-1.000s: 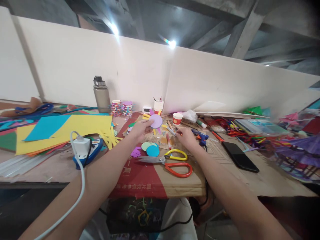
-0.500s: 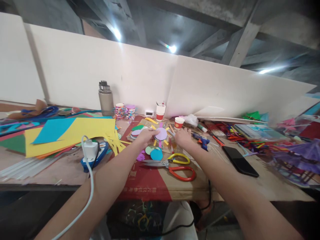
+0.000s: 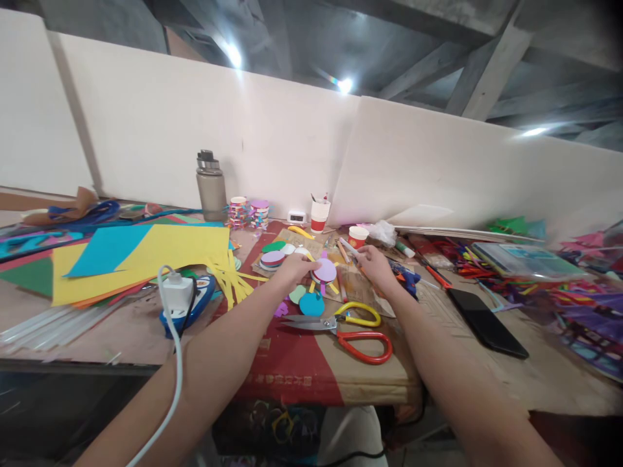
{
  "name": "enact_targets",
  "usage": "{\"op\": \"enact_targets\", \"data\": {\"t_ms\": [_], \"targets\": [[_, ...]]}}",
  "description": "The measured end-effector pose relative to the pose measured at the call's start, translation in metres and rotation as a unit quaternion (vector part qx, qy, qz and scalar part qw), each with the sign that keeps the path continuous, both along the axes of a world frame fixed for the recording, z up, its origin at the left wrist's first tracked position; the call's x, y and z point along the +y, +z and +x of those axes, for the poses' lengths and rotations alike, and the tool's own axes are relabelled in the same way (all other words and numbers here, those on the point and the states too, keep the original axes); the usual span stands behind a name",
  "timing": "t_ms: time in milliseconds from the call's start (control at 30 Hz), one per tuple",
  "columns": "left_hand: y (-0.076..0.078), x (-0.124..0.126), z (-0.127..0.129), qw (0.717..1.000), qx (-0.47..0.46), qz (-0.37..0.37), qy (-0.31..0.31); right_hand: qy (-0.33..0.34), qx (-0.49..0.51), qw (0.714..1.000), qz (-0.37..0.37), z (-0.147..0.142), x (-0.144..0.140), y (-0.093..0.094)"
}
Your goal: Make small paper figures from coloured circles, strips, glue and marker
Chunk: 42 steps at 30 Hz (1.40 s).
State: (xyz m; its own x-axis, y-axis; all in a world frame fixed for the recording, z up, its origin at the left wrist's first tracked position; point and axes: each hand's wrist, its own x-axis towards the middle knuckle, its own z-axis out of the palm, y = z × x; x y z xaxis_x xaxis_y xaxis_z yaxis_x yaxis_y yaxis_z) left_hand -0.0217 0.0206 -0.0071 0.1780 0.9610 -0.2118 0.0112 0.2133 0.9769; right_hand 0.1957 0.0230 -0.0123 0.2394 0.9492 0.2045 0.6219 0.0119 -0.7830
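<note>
A round purple paper disc (image 3: 325,270) with yellow and purple strips sticking out around it lies at the middle of the worktop. My left hand (image 3: 296,268) pinches its left edge between thumb and finger. To the right, my right hand (image 3: 376,266) has its fingers closed at the near end of a pale slim stick (image 3: 348,245), whose kind I cannot make out. In front of the disc are a blue paper circle (image 3: 311,303) and a pale green one (image 3: 298,294). Large scissors (image 3: 335,322) with one yellow and one red handle lie nearer me.
Yellow sheets (image 3: 189,250), a blue power strip (image 3: 202,305) and a white cable (image 3: 176,376) are at left. A bottle (image 3: 211,188) and paper cups (image 3: 320,215) stand behind. A glue gun (image 3: 407,279), a black phone (image 3: 487,322) and colourful craft pieces (image 3: 506,259) lie at right.
My right hand has moved away from the disc, to the right, with the pale stick now at its fingertips. My left hand stays on the disc's edge. The whole view has shifted slightly.
</note>
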Motion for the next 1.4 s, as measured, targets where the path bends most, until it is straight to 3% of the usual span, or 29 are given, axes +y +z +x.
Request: {"op": "enact_targets", "data": {"t_ms": [167, 333, 400, 433, 500, 567, 667, 767, 833, 1033, 1233, 1300, 1400], "targets": [[-0.004, 0.003, 0.004, 0.999, 0.032, 0.005, -0.006, 0.072, 0.229, 0.968, 0.065, 0.002, -0.001, 0.01], [-0.008, 0.006, 0.004, 0.995, 0.096, 0.028, 0.009, 0.135, 0.364, 0.917, 0.096, -0.002, -0.004, 0.015], [-0.003, 0.005, 0.002, 0.986, 0.149, 0.067, 0.029, 0.156, 0.409, 0.894, 0.094, -0.004, -0.005, 0.015], [0.0, 0.003, 0.0, 0.971, 0.204, 0.12, 0.045, 0.164, 0.425, 0.885, 0.092, -0.005, -0.005, 0.015], [0.01, -0.002, -0.004, 0.919, 0.312, 0.23, 0.065, 0.168, 0.44, 0.877, 0.093, -0.007, -0.006, 0.015], [0.019, -0.008, -0.006, 0.886, 0.357, 0.288, 0.069, 0.165, 0.439, 0.878, 0.098, -0.009, -0.007, 0.016], [0.027, -0.015, -0.003, 0.906, 0.267, 0.327, 0.015, 0.168, 0.41, 0.891, 0.1, -0.014, -0.011, 0.017], [0.027, -0.02, 0.005, 0.953, 0.158, 0.23, -0.121, 0.18, 0.385, 0.898, 0.111, -0.019, -0.015, 0.018], [0.026, -0.022, 0.009, 0.96, 0.149, 0.203, -0.121, 0.169, 0.39, 0.896, 0.129, -0.024, -0.017, 0.018], [0.027, -0.023, 0.017, 0.919, 0.251, 0.3, -0.043, 0.091, 0.453, 0.872, 0.159, -0.034, -0.016, 0.018], [0.029, -0.021, 0.018, 0.94, 0.23, 0.224, -0.113, 0.116, 0.468, 0.855, 0.194, -0.039, -0.015, 0.017], [0.028, -0.019, 0.016, 0.927, 0.263, 0.246, -0.106, 0.121, 0.458, 0.858, 0.2, -0.037, -0.013, 0.016], [0.026, -0.014, 0.01, 0.885, 0.328, 0.327, -0.05, 0.051, 0.491, 0.842, 0.217, -0.024, -0.006, 0.019]]}}
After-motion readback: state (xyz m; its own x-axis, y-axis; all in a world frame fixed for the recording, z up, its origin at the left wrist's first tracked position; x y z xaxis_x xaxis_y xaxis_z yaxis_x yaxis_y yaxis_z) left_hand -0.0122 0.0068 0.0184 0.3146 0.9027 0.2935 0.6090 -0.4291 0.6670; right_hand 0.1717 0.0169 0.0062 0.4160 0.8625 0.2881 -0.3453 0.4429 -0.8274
